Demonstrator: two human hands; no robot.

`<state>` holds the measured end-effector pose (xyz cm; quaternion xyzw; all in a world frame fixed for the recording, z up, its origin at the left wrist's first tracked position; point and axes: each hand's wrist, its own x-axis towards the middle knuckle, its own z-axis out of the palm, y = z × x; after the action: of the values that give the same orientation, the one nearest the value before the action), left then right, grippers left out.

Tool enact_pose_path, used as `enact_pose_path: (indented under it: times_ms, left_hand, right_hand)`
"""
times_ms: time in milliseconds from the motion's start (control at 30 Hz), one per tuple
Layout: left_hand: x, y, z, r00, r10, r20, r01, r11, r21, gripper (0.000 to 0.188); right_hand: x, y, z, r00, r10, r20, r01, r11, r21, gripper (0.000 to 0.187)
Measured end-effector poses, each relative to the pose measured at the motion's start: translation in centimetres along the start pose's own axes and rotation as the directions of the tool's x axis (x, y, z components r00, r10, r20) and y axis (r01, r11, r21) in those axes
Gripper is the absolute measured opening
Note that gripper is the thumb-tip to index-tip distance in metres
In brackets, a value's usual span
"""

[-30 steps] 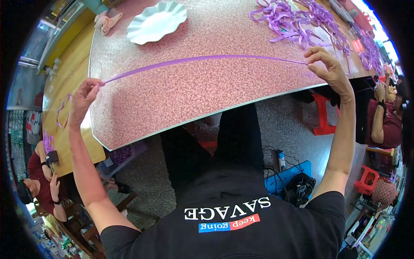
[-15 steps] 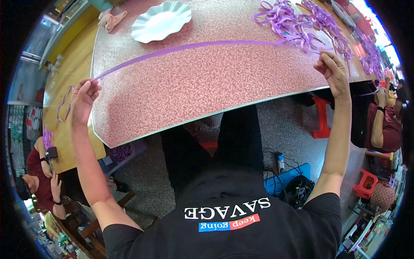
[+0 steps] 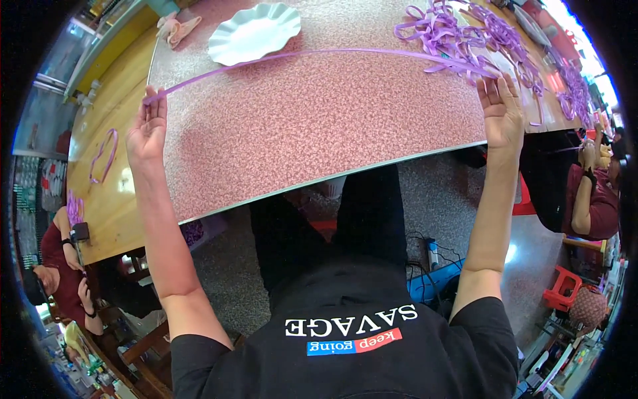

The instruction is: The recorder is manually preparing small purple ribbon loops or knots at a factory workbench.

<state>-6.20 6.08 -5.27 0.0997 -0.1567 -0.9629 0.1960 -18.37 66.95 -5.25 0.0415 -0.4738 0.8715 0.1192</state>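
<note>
A long purple ribbon is stretched in a shallow arc across the pink speckled table. My left hand holds its left end at the fingers, palm turned up, near the table's left side. On the right, my right hand grips the other end by the fingertips, close to a pile of loose purple ribbons. The ribbon passes just in front of a white scalloped plate and overlaps its near rim.
A wooden table adjoins on the left, with a looped ribbon on it. More ribbon heaps lie at the far right. Co-workers in dark red sit at left and right. A red stool stands on the floor.
Both hands have moved slightly inward; the left has also risen farther over the table. Their fingers have straightened from a curled pinch, and the ribbon has shifted away from me, toward the plate.
</note>
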Motion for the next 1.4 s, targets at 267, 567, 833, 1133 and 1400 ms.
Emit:
enact_pose_path:
  times_ms: [267,567,833,1133,1400]
  left_hand:
    - [-3.0,-3.2,0.7,0.979,-0.148,0.143,0.141,0.988,0.058,0.023]
    - [-10.5,-14.6,7.6,0.917,-0.162,0.365,-0.116,0.766,0.632,0.023]
    - [-13.1,-19.7,10.1,0.708,-0.325,0.627,-0.515,0.371,0.773,0.024]
    - [-12.7,-19.1,10.3,0.589,-0.348,0.729,-0.732,0.153,0.664,0.018]
    - [-12.7,-19.8,10.2,0.608,-0.191,0.771,-0.75,0.182,0.636,0.015]
  right_hand:
    - [-3.7,0.9,6.0,0.949,-0.064,0.308,0.043,0.996,0.076,0.031]
    - [-10.3,2.7,13.5,0.82,0.046,0.57,0.06,0.984,-0.166,0.048]
    - [-12.9,1.6,16.1,0.762,0.227,0.607,-0.029,0.947,-0.319,0.061]
    - [-12.6,1.1,16.0,0.743,0.326,0.585,-0.091,0.914,-0.394,0.058]
    - [-13.0,0.9,15.9,0.796,0.354,0.491,-0.039,0.84,-0.541,0.017]
